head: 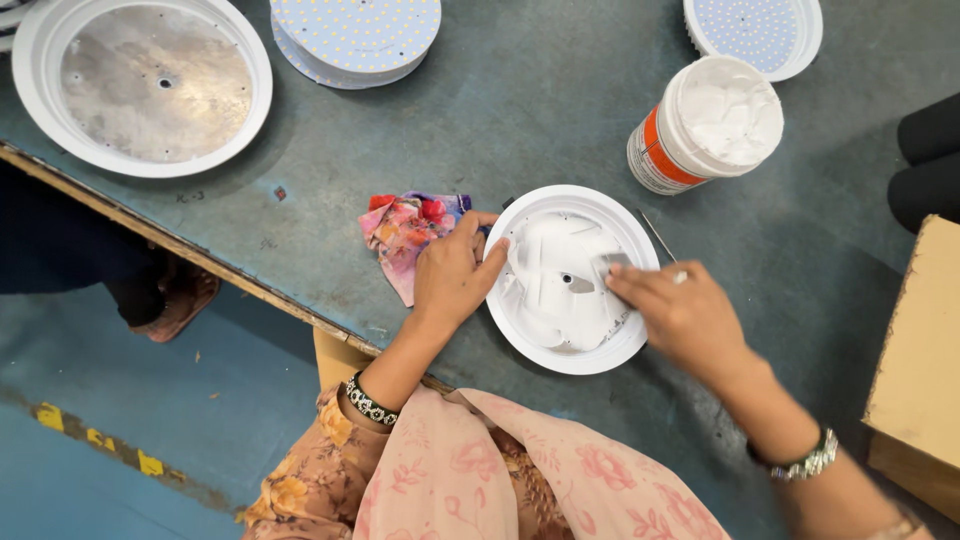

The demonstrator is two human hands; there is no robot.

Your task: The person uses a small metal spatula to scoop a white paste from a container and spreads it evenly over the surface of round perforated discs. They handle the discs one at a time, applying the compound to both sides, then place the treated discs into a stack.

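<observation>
A round white lamp housing (612, 351) lies on the grey-green table in front of me, its metal base smeared with white paste. My left hand (452, 272) grips the housing's left rim, fingers curled over the edge. My right hand (680, 315) pinches a small flat spreader (612, 262) and presses it into the paste on the right side of the housing. An open white tub (706, 123) with an orange band, full of white paste, stands just behind the housing.
A crumpled floral rag (402, 228) lies left of the housing. Another housing with a bare metal base (152, 84) sits far left, a stack of LED discs (355, 38) at the back, one more (752, 32) back right. A cardboard box (922, 350) stands right.
</observation>
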